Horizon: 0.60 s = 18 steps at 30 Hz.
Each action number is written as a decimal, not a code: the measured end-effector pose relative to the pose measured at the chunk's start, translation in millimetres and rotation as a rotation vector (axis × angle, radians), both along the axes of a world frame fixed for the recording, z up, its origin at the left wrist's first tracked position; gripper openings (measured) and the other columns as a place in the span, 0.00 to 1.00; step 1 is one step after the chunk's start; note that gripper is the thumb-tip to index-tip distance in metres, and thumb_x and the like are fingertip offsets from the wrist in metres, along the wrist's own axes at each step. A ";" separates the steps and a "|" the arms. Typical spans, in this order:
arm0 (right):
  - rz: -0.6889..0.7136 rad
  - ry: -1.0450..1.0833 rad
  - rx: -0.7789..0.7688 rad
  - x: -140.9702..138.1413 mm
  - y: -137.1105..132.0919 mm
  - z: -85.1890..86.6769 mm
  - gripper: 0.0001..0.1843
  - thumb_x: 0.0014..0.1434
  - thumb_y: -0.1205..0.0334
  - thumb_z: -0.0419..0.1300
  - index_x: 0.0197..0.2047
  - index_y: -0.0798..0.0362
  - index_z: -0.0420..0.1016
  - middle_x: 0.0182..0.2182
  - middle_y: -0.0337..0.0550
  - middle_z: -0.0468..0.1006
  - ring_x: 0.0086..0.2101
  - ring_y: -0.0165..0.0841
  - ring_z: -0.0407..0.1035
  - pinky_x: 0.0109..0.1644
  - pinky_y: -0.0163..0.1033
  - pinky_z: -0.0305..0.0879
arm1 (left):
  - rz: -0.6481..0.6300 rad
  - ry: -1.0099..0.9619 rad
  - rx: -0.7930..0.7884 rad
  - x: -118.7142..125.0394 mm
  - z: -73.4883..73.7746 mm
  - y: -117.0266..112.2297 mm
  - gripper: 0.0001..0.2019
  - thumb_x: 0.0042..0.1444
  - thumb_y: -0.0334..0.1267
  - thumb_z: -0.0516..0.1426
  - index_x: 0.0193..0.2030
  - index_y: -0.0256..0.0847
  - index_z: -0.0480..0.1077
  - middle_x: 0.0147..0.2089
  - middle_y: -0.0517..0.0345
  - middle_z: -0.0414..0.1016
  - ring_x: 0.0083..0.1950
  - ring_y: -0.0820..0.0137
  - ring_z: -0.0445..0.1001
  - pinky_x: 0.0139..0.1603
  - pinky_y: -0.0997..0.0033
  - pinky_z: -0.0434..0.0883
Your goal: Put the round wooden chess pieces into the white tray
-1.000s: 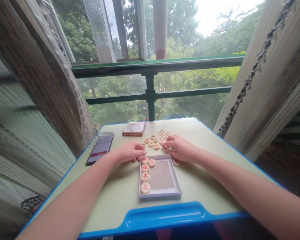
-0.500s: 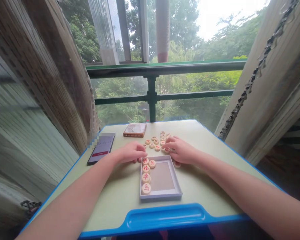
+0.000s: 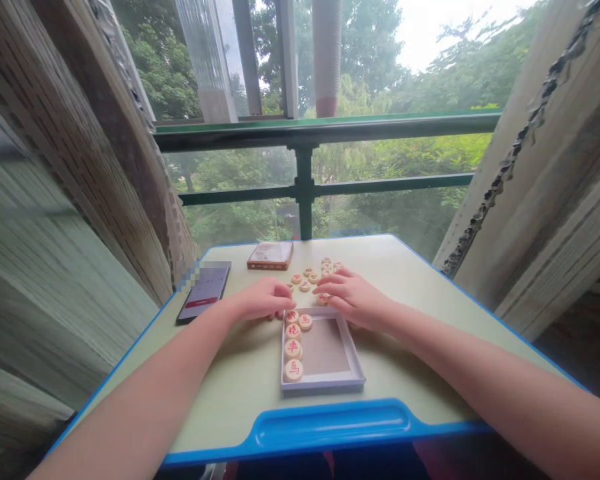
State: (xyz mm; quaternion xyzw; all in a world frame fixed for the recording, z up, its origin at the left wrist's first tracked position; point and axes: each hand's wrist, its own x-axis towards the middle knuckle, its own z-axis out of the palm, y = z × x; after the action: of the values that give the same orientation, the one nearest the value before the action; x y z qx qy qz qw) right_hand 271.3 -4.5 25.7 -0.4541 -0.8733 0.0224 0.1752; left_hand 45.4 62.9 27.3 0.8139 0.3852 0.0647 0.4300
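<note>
A shallow white box tray lies on the table. Down its left side runs a column of Chinese chess pieces with red characters, among them a piece at the near end; another piece sits beside the top one. My left hand rests at the tray's far left corner, its fingers curled inward; whatever they hold is hidden. Beyond the far right corner, my right hand reaches over loose pieces with its fingers stretched and apart. Below those fingertips lies a red-marked piece, partly covered.
More loose chess pieces are scattered past the tray. A flat brown-edged box stands at the back, and a phone lies to the left. The table has a blue rim with a molded trough; a green railing stands behind.
My right hand has slid a little left over the loose pieces, covering some of them. My left hand stays by the tray corner. The view has tipped slightly; the pieces in the tray look unchanged.
</note>
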 end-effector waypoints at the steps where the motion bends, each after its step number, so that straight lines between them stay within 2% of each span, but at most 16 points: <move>1: -0.004 -0.014 -0.017 0.4 0.1 0.2 0.19 0.62 0.63 0.45 0.46 0.51 0.76 0.47 0.44 0.74 0.44 0.38 0.62 0.51 0.47 0.56 | -0.002 -0.001 0.001 -0.2 -0.1 0.3 0.11 0.48 0.43 0.54 0.28 0.36 0.68 0.23 0.60 0.69 0.23 0.73 0.65 0.25 0.74 0.61; 8: -0.010 -0.077 -0.059 -0.5 -3.0 3.0 0.19 0.63 0.59 0.46 0.49 0.49 0.75 0.44 0.46 0.75 0.41 0.38 0.60 0.48 0.46 0.55 | 0.023 -0.004 -0.027 1.2 3.4 -3.2 0.11 0.48 0.43 0.54 0.27 0.35 0.68 0.22 0.60 0.68 0.23 0.74 0.65 0.25 0.75 0.61; 14: 0.000 -0.119 -0.081 -2.4 -14.0 12.1 0.19 0.63 0.54 0.46 0.46 0.46 0.76 0.39 0.46 0.76 0.39 0.37 0.61 0.45 0.43 0.54 | 0.007 0.002 -0.015 1.0 5.0 -4.9 0.12 0.48 0.44 0.55 0.28 0.35 0.69 0.23 0.59 0.69 0.23 0.74 0.65 0.25 0.75 0.61; 18: -0.023 -0.119 -0.052 -3.3 -14.8 10.6 0.17 0.62 0.52 0.49 0.44 0.45 0.77 0.38 0.46 0.75 0.38 0.37 0.61 0.43 0.43 0.55 | 0.004 -0.011 -0.035 1.0 2.1 -1.5 0.12 0.48 0.44 0.55 0.28 0.35 0.69 0.23 0.59 0.69 0.24 0.73 0.66 0.25 0.74 0.62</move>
State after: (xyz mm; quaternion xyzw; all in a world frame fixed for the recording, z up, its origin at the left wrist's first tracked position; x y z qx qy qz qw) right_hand 268.0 -19.3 36.3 -0.4689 -0.8760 0.0158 0.1113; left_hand 46.4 61.3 29.4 0.8052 0.3857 0.0632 0.4459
